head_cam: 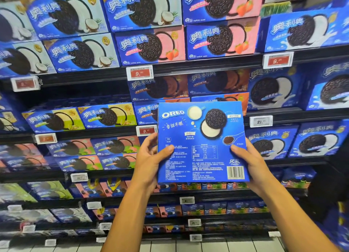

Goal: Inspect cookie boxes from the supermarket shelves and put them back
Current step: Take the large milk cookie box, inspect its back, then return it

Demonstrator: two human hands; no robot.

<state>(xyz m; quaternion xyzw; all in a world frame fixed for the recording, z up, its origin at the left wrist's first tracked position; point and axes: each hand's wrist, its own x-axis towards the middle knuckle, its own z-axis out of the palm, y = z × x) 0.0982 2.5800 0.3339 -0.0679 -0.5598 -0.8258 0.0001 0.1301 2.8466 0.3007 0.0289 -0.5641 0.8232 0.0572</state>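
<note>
Holding a blue cookie box (202,142) upright in front of the shelves, both hands grip it by its lower side edges, with its back panel facing the camera. The left hand (151,157) is at about 8 o'clock on the box, thumb pressed flat on the printed panel and the other fingers curled round the left edge behind it. The right hand (251,161) is at about 4 o'clock, thumb lying on the panel just beside the barcode (235,172), the remaining fingers wrapped behind the right edge and hidden. The panel shows a white brand logo at 11 o'clock, a dark sandwich cookie picture (215,119) near 1 o'clock, and small white text across the lower half.

Behind the box, the shelves (188,66) are packed with more blue cookie boxes: white-and-coconut fronts (75,14) at 10 o'clock of the view, pink strawberry fronts (221,39) at 12 o'clock, and brown chocolate fronts (158,87) just above the held box. A red price tag (139,73) hangs on the shelf edge above the box, and another (146,131) sits just beside the left fingers. Pale floor tiles (188,247) show at 6 o'clock between the forearms.
</note>
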